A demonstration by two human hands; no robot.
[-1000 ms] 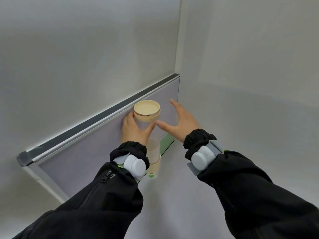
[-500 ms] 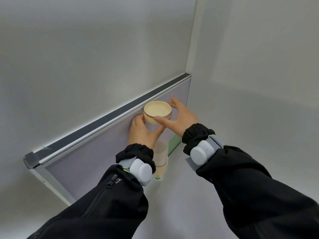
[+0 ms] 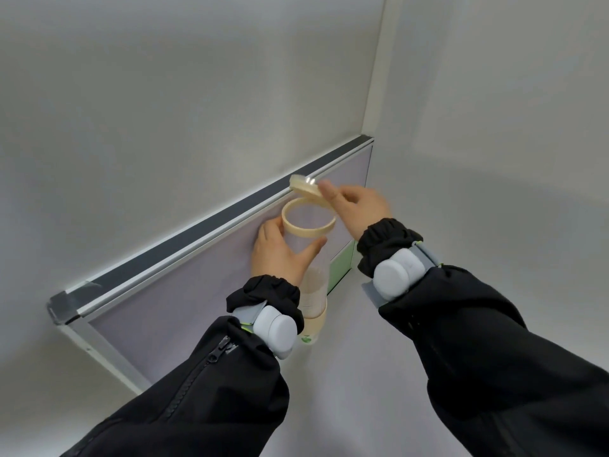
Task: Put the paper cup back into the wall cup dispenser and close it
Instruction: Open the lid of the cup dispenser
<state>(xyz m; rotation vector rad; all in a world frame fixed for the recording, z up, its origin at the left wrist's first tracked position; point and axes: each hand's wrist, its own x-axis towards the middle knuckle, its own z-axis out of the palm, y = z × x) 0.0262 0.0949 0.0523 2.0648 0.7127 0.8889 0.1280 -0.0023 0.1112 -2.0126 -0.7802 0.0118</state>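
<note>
The cup dispenser point(image 3: 308, 245) hangs on the partition panel point(image 3: 184, 291). The lid point(image 3: 304, 187) stands tilted above its open rim, at 1 o'clock. The left hand point(image 3: 280, 255) lies at 8 o'clock of the rim, the right hand point(image 3: 357, 206) at 3 o'clock.

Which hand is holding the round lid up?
The right hand pinches the lifted lid in its fingers. The left hand only wraps the clear dispenser tube below its open rim.

Right hand point(image 3: 357, 206) tilts lid point(image 3: 304, 188) up; left hand point(image 3: 280, 252) grips open dispenser point(image 3: 308, 225)
</note>
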